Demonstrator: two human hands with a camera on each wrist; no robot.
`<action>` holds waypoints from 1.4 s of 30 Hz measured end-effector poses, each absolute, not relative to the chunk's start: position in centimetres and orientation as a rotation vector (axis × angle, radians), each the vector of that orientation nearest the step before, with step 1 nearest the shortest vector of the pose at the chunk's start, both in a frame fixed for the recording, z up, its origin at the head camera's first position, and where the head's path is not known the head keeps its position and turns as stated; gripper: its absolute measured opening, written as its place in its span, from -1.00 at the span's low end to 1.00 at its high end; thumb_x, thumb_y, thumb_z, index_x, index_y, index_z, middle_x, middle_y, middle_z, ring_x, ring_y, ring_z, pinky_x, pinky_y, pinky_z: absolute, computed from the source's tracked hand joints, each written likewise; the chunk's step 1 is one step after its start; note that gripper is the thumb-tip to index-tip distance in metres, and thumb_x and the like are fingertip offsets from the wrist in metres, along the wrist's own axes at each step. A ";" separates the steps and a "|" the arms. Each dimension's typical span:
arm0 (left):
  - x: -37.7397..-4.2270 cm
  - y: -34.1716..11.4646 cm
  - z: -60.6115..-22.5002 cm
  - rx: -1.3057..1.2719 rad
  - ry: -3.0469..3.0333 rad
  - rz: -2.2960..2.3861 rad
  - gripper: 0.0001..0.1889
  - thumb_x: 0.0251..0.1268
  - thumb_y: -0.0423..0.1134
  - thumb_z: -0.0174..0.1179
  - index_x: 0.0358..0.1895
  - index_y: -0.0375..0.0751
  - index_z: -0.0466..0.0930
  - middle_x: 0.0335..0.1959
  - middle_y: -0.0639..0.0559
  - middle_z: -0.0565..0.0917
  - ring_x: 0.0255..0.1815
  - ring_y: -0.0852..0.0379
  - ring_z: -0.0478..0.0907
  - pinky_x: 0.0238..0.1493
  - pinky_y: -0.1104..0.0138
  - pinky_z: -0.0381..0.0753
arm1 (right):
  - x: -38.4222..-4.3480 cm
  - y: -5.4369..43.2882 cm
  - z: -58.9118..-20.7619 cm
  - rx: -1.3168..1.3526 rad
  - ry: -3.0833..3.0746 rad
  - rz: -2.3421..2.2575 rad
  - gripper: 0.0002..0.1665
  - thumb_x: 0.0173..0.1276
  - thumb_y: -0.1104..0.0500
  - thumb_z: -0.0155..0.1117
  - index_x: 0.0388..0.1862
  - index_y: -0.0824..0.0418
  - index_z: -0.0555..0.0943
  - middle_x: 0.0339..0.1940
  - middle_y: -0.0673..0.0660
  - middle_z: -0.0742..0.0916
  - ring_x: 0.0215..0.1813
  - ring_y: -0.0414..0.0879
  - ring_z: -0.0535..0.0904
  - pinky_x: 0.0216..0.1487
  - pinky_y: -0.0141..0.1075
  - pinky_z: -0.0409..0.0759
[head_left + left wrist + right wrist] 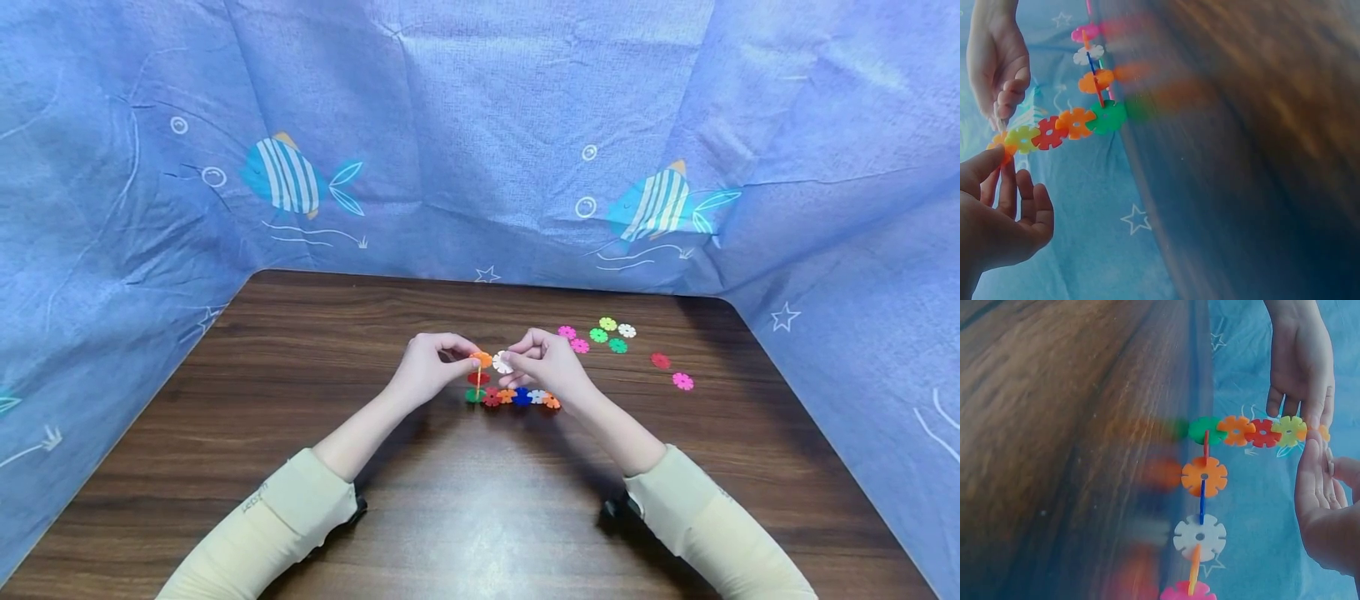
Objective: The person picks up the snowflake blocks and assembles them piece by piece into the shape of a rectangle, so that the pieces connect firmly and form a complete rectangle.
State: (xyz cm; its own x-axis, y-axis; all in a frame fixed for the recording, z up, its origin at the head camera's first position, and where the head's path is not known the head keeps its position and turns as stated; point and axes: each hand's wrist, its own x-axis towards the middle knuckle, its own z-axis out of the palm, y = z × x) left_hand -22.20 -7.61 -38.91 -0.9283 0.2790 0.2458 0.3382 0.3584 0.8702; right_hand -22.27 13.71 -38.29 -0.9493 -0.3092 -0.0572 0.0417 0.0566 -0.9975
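Note:
An upright column of slotted flower-shaped discs rises from a row of linked discs (522, 397) on the table. From the column's base upward come a green disc (1205, 430), an orange disc (1235, 430), a red disc (1263, 432), a yellow disc (1289, 431) and a top orange disc (482, 359). My left hand (433, 364) pinches that top disc between thumb and fingers. Between thumb and fingertips, my right hand (553, 368) holds a white disc (501, 362) right beside it. Whether their slots engage, I cannot tell.
Loose discs lie at the back right: pink (567, 332), yellow-green (607, 323), white (627, 331), green (618, 345) and red (660, 361), with another pink disc (683, 381) farthest right. A blue fish-print cloth (480, 150) stands around the wooden table (300, 333).

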 end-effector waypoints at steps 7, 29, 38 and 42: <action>-22.0 -7.4 -39.0 -0.595 -2.514 -1.626 -0.89 0.05 -0.26 0.40 -0.33 -0.15 0.74 -0.44 0.04 0.73 -0.46 0.16 0.61 -0.41 0.38 0.59 | -22.3 13.4 -38.4 -0.238 2.021 -2.000 -0.77 0.32 0.28 0.24 -0.20 0.42 0.43 -0.41 0.25 0.75 -0.48 -0.01 0.72 -0.28 -0.07 0.65; -21.7 -6.7 -38.8 -0.599 -2.488 -1.542 -0.91 0.04 -0.25 0.40 -0.36 -0.13 0.77 -0.41 0.04 0.75 -0.48 0.28 0.62 -0.46 0.42 0.59 | -21.6 13.1 -38.6 -0.125 1.920 -2.116 -0.89 0.35 0.35 0.14 -0.21 0.37 0.42 -0.38 0.15 0.76 -0.49 -0.08 0.71 -0.34 -0.22 0.67; -21.3 -6.5 -38.7 -0.627 -2.457 -1.489 -0.92 0.04 -0.26 0.40 -0.37 -0.15 0.77 -0.43 0.02 0.75 -0.48 0.27 0.64 -0.47 0.44 0.59 | -21.2 12.7 -38.4 -0.104 1.910 -2.142 -0.91 0.35 0.37 0.13 -0.22 0.39 0.42 -0.32 0.17 0.76 -0.50 -0.07 0.71 -0.38 -0.26 0.67; -21.4 -6.6 -38.8 -0.624 -2.488 -1.465 -0.91 0.03 -0.24 0.40 -0.37 -0.12 0.77 -0.42 0.05 0.75 -0.48 0.28 0.63 -0.47 0.44 0.58 | -21.2 12.8 -38.5 -0.141 1.919 -2.119 -0.89 0.36 0.35 0.14 -0.21 0.39 0.42 -0.29 0.21 0.76 -0.48 -0.06 0.71 -0.36 -0.24 0.67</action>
State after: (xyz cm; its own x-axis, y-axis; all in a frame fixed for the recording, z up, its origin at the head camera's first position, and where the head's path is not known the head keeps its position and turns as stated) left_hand -21.41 -6.64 -38.75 -0.8939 0.2601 0.3650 0.4453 0.4238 0.7887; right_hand -21.24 12.80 -38.50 -0.9564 -0.2689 -0.1137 0.1397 -0.0795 -0.9870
